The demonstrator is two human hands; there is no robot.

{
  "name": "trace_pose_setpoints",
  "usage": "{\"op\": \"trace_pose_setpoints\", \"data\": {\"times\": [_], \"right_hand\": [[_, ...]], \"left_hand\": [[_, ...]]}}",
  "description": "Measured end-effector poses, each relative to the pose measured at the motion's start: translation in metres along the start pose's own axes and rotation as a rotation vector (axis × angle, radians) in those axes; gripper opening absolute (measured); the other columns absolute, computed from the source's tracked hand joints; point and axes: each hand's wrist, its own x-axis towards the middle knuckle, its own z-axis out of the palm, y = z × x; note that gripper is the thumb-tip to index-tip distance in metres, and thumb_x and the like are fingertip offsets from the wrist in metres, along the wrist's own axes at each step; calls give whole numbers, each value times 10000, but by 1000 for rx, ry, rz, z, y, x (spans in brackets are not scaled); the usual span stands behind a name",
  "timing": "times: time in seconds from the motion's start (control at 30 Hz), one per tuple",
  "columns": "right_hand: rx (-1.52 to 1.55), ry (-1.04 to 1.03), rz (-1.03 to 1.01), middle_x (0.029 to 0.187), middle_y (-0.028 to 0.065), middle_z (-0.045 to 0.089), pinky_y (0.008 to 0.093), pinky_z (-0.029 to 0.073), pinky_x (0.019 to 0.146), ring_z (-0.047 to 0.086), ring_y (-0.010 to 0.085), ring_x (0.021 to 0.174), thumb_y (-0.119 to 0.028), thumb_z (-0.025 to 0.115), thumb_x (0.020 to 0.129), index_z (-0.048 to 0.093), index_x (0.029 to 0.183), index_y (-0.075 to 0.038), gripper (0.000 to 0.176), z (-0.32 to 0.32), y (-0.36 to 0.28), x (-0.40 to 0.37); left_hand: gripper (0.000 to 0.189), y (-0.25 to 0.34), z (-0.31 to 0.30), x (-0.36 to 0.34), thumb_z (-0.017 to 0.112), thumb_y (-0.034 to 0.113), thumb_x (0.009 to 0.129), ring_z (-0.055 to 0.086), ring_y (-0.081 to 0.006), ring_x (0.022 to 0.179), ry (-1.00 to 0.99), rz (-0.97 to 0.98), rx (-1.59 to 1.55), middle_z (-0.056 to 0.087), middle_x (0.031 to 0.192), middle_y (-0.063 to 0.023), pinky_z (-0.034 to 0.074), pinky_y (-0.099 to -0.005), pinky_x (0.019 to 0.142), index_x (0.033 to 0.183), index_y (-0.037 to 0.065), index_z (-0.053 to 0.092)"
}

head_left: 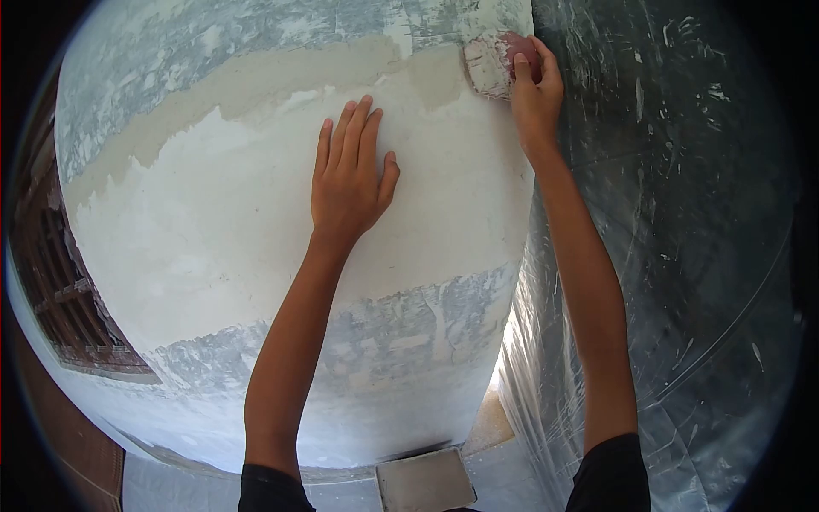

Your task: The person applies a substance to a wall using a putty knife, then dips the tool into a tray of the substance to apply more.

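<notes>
My left hand [350,175] lies open against the wall [213,230], its fingers stretched upward over a band of smooth pale plaster. Near the wall's upper right edge, my right hand [539,94] grips a reddish rounded pad [522,49] by its right side. White plaster cakes the pad's left part, which rests against the wall where a damp beige strip [433,78] ends. My right thumb lies on the face of the pad; some of the other fingers are hidden behind it.
Plastic sheeting [682,213], spattered with white, hangs along the right. A brown wooden grille [72,299] is set in the wall at the left. Below, near my body, stands a shallow rectangular tray [425,482]. Rough grey patches [392,328] cross the lower wall.
</notes>
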Motion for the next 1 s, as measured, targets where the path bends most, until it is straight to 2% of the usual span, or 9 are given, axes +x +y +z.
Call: {"op": "trace_pose_setpoints", "data": {"times": [0.07, 0.23, 0.37, 0.43, 0.53, 0.67, 0.77, 0.87, 1.0], "right_hand": [[-23, -98, -5, 1335, 242, 555, 441, 415, 1099, 543, 334, 1226, -223, 572, 1011, 564, 1436, -107, 440, -1, -3, -1], [24, 110, -58, 1332, 247, 574, 439, 433, 1080, 576, 357, 1189, -225, 573, 1006, 563, 1433, -91, 448, -3, 2, 4], [-104, 19, -88, 1315, 241, 617, 446, 430, 1084, 570, 377, 1206, -204, 580, 997, 565, 1423, -75, 445, -10, -5, -3], [-192, 194, -116, 1312, 231, 641, 453, 428, 1088, 567, 388, 1228, -170, 584, 990, 560, 1418, -50, 444, -15, -5, 1], [-265, 279, -290, 1310, 231, 639, 455, 434, 1086, 574, 382, 1230, -147, 572, 994, 560, 1411, -31, 432, -20, -12, -1], [-148, 317, -279, 1306, 228, 644, 451, 441, 1081, 579, 371, 1241, -149, 579, 1000, 560, 1403, -9, 428, -20, -20, -5], [-15, 159, -242, 1316, 221, 625, 434, 451, 1070, 591, 343, 1225, -186, 599, 1009, 564, 1422, -52, 435, -15, -14, -6], [-1, -23, -101, 1248, 194, 587, 401, 451, 1063, 595, 304, 1158, -222, 608, 1020, 579, 1449, -189, 431, -5, -2, -2], [0, -69, -77, 1229, 193, 584, 401, 440, 1071, 571, 292, 1157, -224, 611, 1015, 575, 1455, -194, 442, 0, 7, 6]], "left_hand": [[517, 0, 1, 0, 619, 157, 943, 441, -283, 1478, 4, 3, 2, 511, 1550, -114, 303, -500, 1243, 1440, 42, 537], [519, 0, 1, -1, 616, 159, 945, 441, -286, 1478, 8, 6, 7, 512, 1548, -115, 303, -502, 1242, 1444, 42, 535], [521, 0, 1, -1, 616, 159, 945, 441, -289, 1477, 9, 8, 8, 511, 1549, -116, 304, -504, 1241, 1445, 39, 533], [521, 0, 2, -1, 616, 159, 945, 440, -288, 1478, 10, 9, 6, 509, 1550, -116, 305, -505, 1240, 1445, 38, 532], [522, -1, 1, -1, 616, 159, 946, 437, -288, 1479, 6, 9, 8, 505, 1553, -116, 306, -507, 1240, 1446, 36, 530], [523, 0, 1, -1, 616, 155, 946, 434, -290, 1481, 2, 4, -1, 500, 1557, -117, 300, -510, 1241, 1447, 34, 528], [522, 0, 1, -1, 617, 153, 944, 436, -292, 1479, 2, 5, 2, 505, 1553, -117, 301, -510, 1241, 1445, 34, 529], [523, -1, 2, -1, 619, 153, 942, 438, -292, 1478, 5, 7, 1, 508, 1551, -116, 306, -509, 1238, 1444, 34, 530], [521, 0, 0, 0, 620, 154, 942, 440, -290, 1477, 5, 4, 1, 507, 1551, -117, 308, -508, 1237, 1442, 36, 532]]}}
